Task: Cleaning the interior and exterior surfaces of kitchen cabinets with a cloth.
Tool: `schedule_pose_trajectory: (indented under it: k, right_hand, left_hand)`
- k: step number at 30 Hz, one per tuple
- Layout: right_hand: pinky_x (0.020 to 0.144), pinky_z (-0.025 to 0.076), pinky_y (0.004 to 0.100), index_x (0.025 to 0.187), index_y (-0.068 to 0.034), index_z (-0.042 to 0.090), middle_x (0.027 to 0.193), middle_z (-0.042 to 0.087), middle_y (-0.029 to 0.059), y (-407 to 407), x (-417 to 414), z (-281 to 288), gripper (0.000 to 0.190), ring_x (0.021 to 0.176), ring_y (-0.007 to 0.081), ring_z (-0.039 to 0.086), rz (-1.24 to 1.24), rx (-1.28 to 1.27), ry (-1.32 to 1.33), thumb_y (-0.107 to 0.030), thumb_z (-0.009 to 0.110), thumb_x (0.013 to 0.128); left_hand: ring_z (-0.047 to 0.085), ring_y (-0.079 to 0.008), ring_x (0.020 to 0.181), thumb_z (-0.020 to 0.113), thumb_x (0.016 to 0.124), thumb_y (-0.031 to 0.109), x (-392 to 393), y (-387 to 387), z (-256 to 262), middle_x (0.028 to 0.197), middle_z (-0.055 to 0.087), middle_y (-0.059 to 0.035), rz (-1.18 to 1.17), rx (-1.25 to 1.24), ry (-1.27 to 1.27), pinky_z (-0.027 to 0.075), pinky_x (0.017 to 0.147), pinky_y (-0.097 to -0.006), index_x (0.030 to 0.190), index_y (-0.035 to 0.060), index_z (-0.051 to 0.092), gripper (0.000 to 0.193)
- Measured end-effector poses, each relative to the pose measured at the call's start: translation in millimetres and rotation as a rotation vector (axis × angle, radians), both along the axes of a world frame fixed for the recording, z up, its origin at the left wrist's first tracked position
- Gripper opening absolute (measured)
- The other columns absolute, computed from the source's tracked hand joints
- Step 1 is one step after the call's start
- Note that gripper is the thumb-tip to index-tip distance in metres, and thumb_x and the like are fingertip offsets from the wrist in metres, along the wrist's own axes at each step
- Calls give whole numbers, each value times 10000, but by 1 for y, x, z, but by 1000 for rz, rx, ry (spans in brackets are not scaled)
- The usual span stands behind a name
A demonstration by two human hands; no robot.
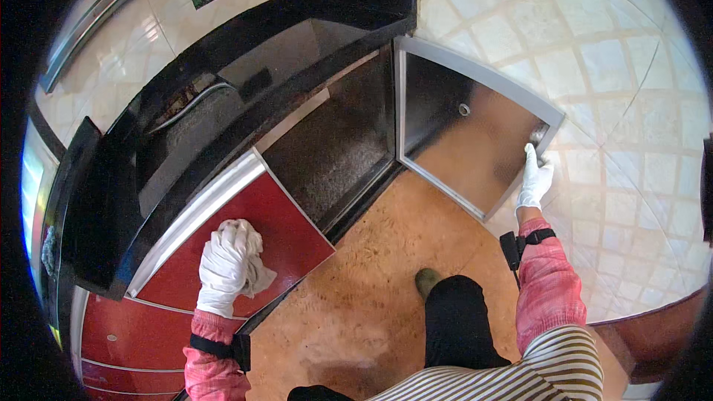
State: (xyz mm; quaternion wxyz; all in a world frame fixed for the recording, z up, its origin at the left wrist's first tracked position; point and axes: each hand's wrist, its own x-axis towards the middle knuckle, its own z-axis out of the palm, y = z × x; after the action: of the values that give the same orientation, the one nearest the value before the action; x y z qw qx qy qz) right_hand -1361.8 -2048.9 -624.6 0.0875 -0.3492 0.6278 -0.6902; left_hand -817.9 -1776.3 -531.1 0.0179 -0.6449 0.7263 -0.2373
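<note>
My left hand (pixel 220 267), in a white glove, presses a crumpled whitish cloth (pixel 260 278) against the face of a glossy red cabinet door (pixel 289 220). That door sits closed below a black countertop (pixel 365 36). To its right, another cabinet door (pixel 445 150) is swung open, its shiny brownish inner side and silver frame towards me. My right hand (pixel 536 178), also gloved in white, holds this door by its far edge. The thumb lies on the inner side, and the other fingers are partly hidden behind the edge.
Between the two doors gapes the dark cabinet interior (pixel 345 150). A sink basin with a curved metal faucet (pixel 192 106) is set into the counter. Red drawer fronts (pixel 133 376) are at lower left. Pale tiled wall (pixel 601 94) rises beside the open door, above an orange-brown floor (pixel 356 301).
</note>
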Motion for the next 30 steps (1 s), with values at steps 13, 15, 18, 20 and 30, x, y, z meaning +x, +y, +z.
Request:
schedule_pose_trajectory:
  k: [13, 15, 18, 20, 30]
  right_hand:
    - [706, 522, 365, 1031, 8, 633, 844, 683, 163, 65, 28, -25, 460, 782, 272, 667, 495, 259, 518, -367, 748, 790]
    - [698, 524, 388, 1025, 16, 633, 834, 679, 193, 79, 58, -17, 515, 790, 330, 674, 558, 266, 558, -403, 764, 755]
    - [756, 525, 404, 1089, 24, 601, 912, 674, 207, 95, 108, -5, 639, 868, 377, 660, 808, 566, 544, -436, 789, 688]
    - [846, 511, 411, 1266, 28, 488, 1006, 658, 218, 104, 155, 0, 810, 950, 387, 641, 784, 516, 723, -423, 790, 665]
    - [1050, 384, 377, 1424, 112, 151, 1422, 326, 322, 102, 342, 29, 1128, 1287, 403, 414, 910, 491, 488, -375, 818, 656]
  left_hand:
    - [572, -323, 896, 568, 834, 175, 33, -14, 2, 1044, 580, -130, 234, -36, 170, 503, 736, -406, 1081, 63, 573, 271]
    - [556, -317, 824, 566, 839, 141, 25, -15, 10, 941, 595, -115, 113, -171, 81, 470, 707, -410, 1053, 84, 594, 224]
    - [556, -322, 807, 562, 877, 219, 34, -20, 3, 884, 591, -107, 103, -121, 100, 468, 693, -411, 983, 87, 612, 177]
    - [557, -323, 806, 568, 876, 217, 18, -23, 12, 886, 592, -107, 130, -73, 143, 469, 691, -414, 994, 86, 614, 182]
    - [567, -301, 843, 575, 864, 184, 31, -17, 5, 984, 602, -90, 105, -79, 160, 499, 718, -398, 1114, 91, 583, 267]
